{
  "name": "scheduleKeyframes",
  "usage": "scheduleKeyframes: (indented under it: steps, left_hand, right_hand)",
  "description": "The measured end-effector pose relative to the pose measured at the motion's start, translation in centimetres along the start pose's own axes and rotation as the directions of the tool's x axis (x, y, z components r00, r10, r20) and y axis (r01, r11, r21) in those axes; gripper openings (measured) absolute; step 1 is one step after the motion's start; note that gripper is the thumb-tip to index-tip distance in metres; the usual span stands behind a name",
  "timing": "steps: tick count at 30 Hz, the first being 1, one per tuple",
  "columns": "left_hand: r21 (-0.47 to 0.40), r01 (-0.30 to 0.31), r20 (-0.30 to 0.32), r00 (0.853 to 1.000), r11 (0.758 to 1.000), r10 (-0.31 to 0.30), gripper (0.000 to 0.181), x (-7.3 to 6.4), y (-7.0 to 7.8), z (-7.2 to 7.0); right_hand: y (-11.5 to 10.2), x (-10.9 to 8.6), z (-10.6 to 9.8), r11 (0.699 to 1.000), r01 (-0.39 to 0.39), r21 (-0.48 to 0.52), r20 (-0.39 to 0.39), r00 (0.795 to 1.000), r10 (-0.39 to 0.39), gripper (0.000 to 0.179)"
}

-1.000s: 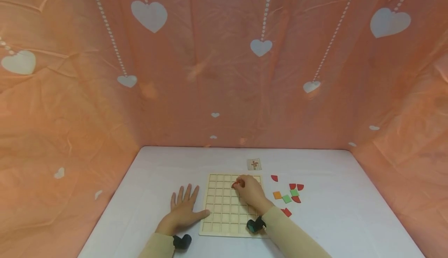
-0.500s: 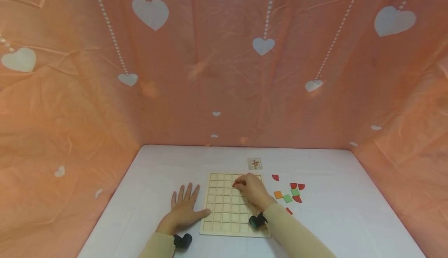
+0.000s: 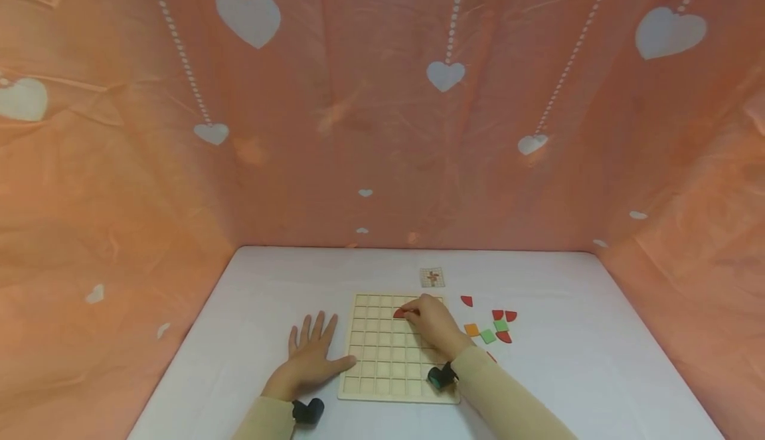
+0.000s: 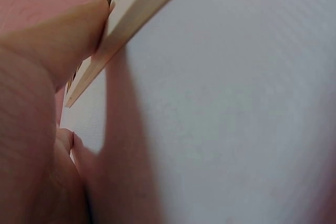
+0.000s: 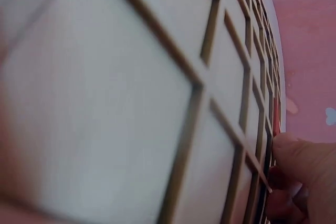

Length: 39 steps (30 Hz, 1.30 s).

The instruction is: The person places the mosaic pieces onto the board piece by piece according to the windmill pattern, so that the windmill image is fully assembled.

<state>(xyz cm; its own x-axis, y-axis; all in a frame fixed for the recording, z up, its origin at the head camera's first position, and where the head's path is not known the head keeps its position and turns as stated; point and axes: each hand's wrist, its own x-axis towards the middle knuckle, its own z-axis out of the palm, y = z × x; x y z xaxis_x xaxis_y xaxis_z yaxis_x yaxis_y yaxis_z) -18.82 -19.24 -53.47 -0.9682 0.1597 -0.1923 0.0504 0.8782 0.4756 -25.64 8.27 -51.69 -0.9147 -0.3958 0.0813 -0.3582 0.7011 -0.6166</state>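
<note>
In the head view my left hand (image 3: pixel 312 358) lies with fingers spread on the white table, its thumb resting on the left edge of the wooden grid board (image 3: pixel 382 354). In the left wrist view that thumb (image 4: pixel 79 30) presses the board's edge (image 4: pixel 131 22). My right hand (image 3: pixel 436 324) reaches over the board's upper right part. Its thumb and fingertips pinch a red quarter-circle tile (image 3: pixel 398 314) at a grid cell. The right wrist view shows a red sliver of the tile (image 5: pixel 276 114) beside the thumb; the rest of it is hidden.
A small pattern card (image 3: pixel 432 277) lies behind the board. To the right are loose red quarter-circle tiles (image 3: pixel 467 301), green square tiles (image 3: pixel 488 336) and an orange square tile (image 3: pixel 472 330). The right forearm partly covers another red tile (image 3: pixel 491 356).
The right hand stays over the same part of the board, and more of the red quarter-circle tile shows at its fingertips. The left hand keeps its place. The whole view shifts slightly.
</note>
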Motion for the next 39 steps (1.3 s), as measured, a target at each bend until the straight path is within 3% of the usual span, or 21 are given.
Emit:
scheduleKeyframes:
  steps: [6, 16, 20, 28, 39]
  left_hand:
    - [-0.012, 0.004, -0.002, 1.000, 1.000, -0.004, 0.106, 0.0, 0.2, -0.1]
    - [-0.006, -0.013, -0.034, 0.999, 1.000, 0.013, 0.108, 0.0, -0.5, 0.3]
    - [0.019, -0.009, -0.038, 0.999, 1.000, 0.009, 0.108, 0.2, -0.8, 0.7]
    - [0.003, -0.016, -0.032, 0.999, 1.000, 0.016, 0.107, 0.0, -0.3, 0.5]
    - [-0.016, -0.025, -0.027, 0.999, 1.000, 0.024, 0.107, 0.2, -0.6, 0.5]
  right_hand:
    - [0.7, -1.0, -0.8, 1.000, -0.014, -0.006, -0.050, 0.999, 0.014, 0.023]
    - [4.1, -4.0, -5.1, 0.978, -0.198, 0.071, -0.170, 0.964, 0.207, 0.032]
    - [5.9, -5.4, -6.7, 0.956, -0.271, 0.114, -0.170, 0.943, 0.287, 0.033]
    - [8.7, -7.9, -9.3, 0.937, -0.343, 0.072, -0.201, 0.915, 0.350, 0.038]
    - [11.3, -9.4, -10.3, 0.910, -0.393, 0.134, -0.175, 0.894, 0.412, 0.044]
